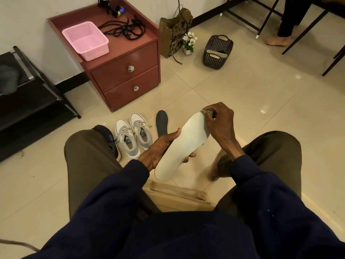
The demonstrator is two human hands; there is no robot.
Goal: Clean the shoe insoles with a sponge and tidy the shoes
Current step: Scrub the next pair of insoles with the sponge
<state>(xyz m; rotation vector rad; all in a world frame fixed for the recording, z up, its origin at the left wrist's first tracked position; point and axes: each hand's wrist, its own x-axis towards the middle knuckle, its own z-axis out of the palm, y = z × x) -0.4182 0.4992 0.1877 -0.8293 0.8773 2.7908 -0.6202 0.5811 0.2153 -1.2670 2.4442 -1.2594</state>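
I sit over a tiled floor. My left hand [158, 148] grips a pale whitish insole [183, 146] by its lower half, thumb on the left edge and fingertips showing under the right edge. My right hand [219, 121] pinches a small green sponge [207, 112] against the insole's toe end. A dark grey insole [162, 123] lies flat on the floor behind. To its left stand a pair of grey-white sneakers [133, 134] and a dark blue shoe [108, 138], partly hidden by my left knee.
A red-brown two-drawer cabinet [125, 71] carries a pink basket [85, 40] and black laces [123, 28]. A paper bag [175, 32], a small flower pot [189, 43] and a dark basket with insoles [217, 51] stand behind. A black shoe rack [28, 101] is at left; a person's bare foot [276, 41] at far right.
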